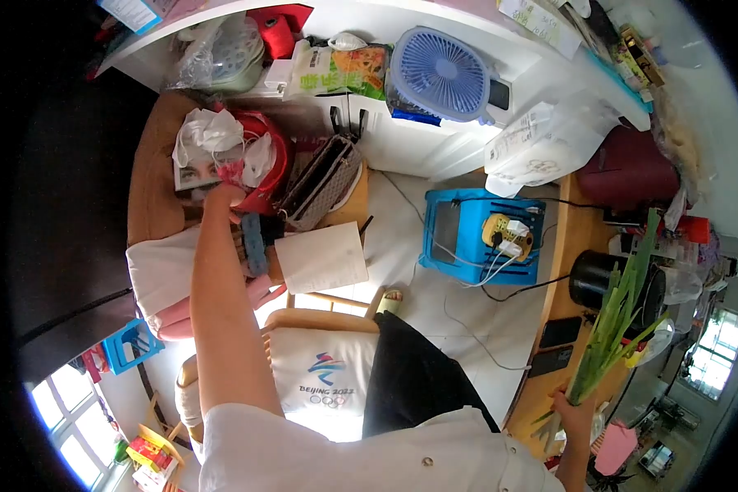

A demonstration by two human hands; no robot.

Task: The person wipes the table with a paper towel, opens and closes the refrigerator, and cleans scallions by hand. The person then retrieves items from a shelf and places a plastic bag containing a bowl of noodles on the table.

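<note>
My right hand (576,412) is closed around a bunch of long green leafy stems (607,340), which point up and to the right beside the wooden table. My left arm stretches forward, and my left hand (224,197) is at the near edge of a red bucket (280,160). Its fingers look curled, partly hidden, with a bit of pink material (231,172) at their tips. White plastic bags (209,131) and a printed sheet with a face picture (195,174) lie at the bucket's mouth.
A patterned handbag (324,184) stands right of the bucket. A chair with a white printed cushion (316,377) is below. A blue plastic stool (443,234) carries a power strip (508,236) with trailing cables. Phones (559,331) and a black pot (594,279) sit on the wooden table (567,246).
</note>
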